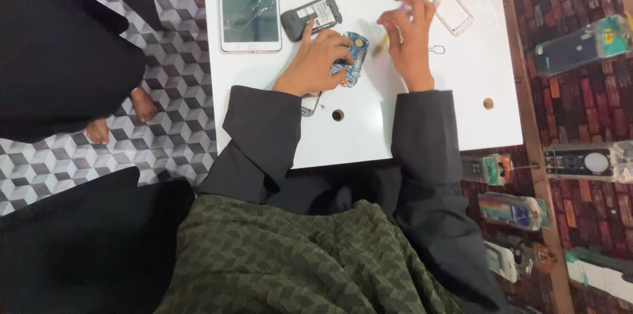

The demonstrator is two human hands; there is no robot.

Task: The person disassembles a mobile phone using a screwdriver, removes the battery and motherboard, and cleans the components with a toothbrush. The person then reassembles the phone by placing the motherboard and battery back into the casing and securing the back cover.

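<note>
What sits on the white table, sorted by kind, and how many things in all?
Tablets with a cracked screen: 1
Dark phone bodies: 1
Blue circuit boards, under the left hand: 1
White phone frames: 1
Small metal pins, beside the right hand: 1
Total: 5

Some cable and a pink scrap at the far edge are not counted.

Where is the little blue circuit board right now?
In the head view, the blue circuit board lies on the white table near its middle, under the fingers of the left hand, just below the dark grey phone body.
</note>
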